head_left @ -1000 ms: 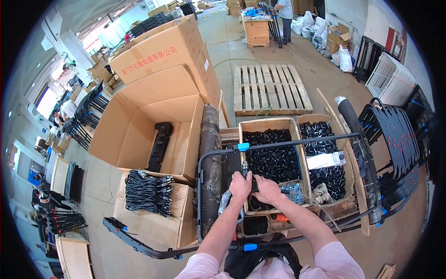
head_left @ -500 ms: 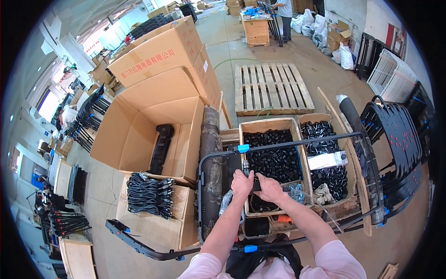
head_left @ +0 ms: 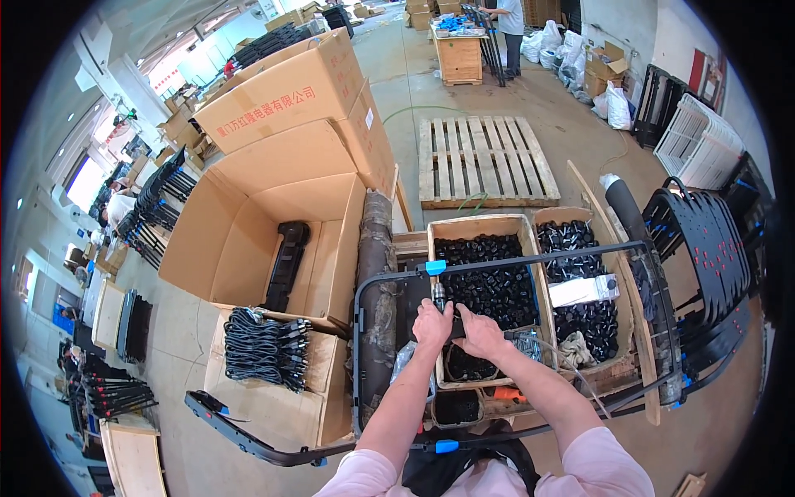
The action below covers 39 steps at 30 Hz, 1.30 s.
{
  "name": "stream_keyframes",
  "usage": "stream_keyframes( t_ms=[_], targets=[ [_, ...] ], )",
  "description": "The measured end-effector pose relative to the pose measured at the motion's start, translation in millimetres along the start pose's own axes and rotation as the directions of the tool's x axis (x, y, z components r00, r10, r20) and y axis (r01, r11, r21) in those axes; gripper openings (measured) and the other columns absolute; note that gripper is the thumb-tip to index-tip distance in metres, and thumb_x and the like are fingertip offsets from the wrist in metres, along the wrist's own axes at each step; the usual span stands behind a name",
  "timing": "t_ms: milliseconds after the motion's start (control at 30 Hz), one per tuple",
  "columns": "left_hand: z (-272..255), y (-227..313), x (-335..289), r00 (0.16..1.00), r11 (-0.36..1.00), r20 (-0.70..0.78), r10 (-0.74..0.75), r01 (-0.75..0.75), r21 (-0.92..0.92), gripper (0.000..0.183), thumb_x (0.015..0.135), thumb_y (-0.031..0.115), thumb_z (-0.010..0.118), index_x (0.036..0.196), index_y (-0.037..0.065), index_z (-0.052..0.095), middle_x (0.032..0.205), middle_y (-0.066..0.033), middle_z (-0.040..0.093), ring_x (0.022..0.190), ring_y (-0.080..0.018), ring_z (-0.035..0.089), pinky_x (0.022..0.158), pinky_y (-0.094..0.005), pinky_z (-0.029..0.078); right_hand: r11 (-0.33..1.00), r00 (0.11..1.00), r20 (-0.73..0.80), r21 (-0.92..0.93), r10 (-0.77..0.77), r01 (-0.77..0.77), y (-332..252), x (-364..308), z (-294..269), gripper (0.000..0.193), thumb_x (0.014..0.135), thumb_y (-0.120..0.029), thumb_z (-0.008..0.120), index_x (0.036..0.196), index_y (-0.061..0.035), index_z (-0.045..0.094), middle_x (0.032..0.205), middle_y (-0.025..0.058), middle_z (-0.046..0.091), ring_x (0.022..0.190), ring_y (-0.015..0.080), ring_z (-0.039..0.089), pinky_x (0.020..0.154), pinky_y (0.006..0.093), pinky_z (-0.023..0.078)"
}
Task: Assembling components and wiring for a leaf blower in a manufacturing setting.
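Both my hands are closed around a dark power drill (head_left: 456,328) with a metal chuck. My left hand (head_left: 432,324) wraps its front part just behind the chuck, while my right hand (head_left: 482,334) grips it from behind on the right. The drill points away from me at a blue clip (head_left: 436,267) on the far bar of a black tubular frame (head_left: 530,258). The bit's tip is too small to make out. That frame lies across the bench, over the parts bins, with another blue clip (head_left: 446,446) on its near bar, close to my body.
Under the frame stand a wooden bin of black plastic caps (head_left: 489,282) and a second bin of black parts (head_left: 586,323) with a white box (head_left: 584,290). At left are an open carton (head_left: 224,240) and bundled black cables (head_left: 265,348). Beyond lies a wooden pallet (head_left: 484,161); a person (head_left: 510,37) stands farther back.
Both hands stay on the drill at nearly the same spot by the far blue clip. The view has shifted very slightly.
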<state>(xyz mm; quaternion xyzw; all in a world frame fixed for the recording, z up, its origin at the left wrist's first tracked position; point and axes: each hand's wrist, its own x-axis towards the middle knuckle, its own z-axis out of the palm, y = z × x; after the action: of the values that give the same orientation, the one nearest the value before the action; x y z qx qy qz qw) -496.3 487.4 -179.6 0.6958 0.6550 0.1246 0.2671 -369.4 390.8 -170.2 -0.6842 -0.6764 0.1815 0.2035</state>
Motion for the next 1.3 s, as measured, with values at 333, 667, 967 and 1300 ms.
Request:
stream_keyframes(
  t_ms=[333, 667, 967, 1300],
  targets=[
    [-5, 3, 7, 0.996, 0.997, 0.046, -0.072, 0.071, 0.019, 0.072, 0.093, 0.064, 0.064, 0.119, -0.003, 0.055, 0.118, -0.0290, 0.070, 0.108, -0.0465, 0.070, 0.093, -0.0544, 0.056, 0.993, 0.995, 0.084, -0.109, 0.059, -0.050, -12, 9, 1, 0.066, 0.078, -0.021, 0.084, 0.135, -0.0074, 0.053, 0.128, 0.0178, 0.060, 0.113, 0.0363, 0.068, 0.093, 0.0488, 0.055],
    [-15, 1, 4, 0.983, 0.995, 0.161, -0.089, 0.080, 0.064, 0.078, 0.092, 0.068, 0.061, 0.124, -0.003, 0.055, 0.121, -0.0284, 0.071, 0.114, -0.0438, 0.070, 0.097, -0.0524, 0.056, 0.999, 1.000, 0.018, -0.048, 0.020, -0.019, -18, -2, 4, 0.058, 0.078, -0.021, 0.085, 0.128, -0.0074, 0.058, 0.134, 0.0138, 0.057, 0.116, 0.0378, 0.065, 0.096, 0.0498, 0.053],
    [-12, -7, -2, 0.987, 0.998, 0.151, -0.055, 0.053, 0.021, 0.074, 0.093, 0.065, 0.062, 0.122, -0.003, 0.055, 0.118, -0.0292, 0.071, 0.111, -0.0446, 0.071, 0.096, -0.0530, 0.057, 0.997, 0.998, 0.065, -0.072, 0.019, -0.014, -27, -7, -1, 0.059, 0.078, -0.020, 0.085, 0.129, -0.0057, 0.058, 0.130, 0.0147, 0.058, 0.115, 0.0381, 0.065, 0.095, 0.0484, 0.054],
    [-11, -11, -12, 0.992, 1.000, 0.128, -0.022, 0.022, -0.001, 0.072, 0.093, 0.063, 0.063, 0.120, -0.003, 0.056, 0.118, -0.0292, 0.071, 0.109, -0.0450, 0.071, 0.094, -0.0530, 0.057, 0.996, 0.998, 0.053, -0.082, 0.038, -0.034, -33, -17, -3, 0.059, 0.080, -0.021, 0.084, 0.130, -0.0069, 0.057, 0.132, 0.0126, 0.058, 0.114, 0.0360, 0.065, 0.094, 0.0490, 0.053]
  ],
)
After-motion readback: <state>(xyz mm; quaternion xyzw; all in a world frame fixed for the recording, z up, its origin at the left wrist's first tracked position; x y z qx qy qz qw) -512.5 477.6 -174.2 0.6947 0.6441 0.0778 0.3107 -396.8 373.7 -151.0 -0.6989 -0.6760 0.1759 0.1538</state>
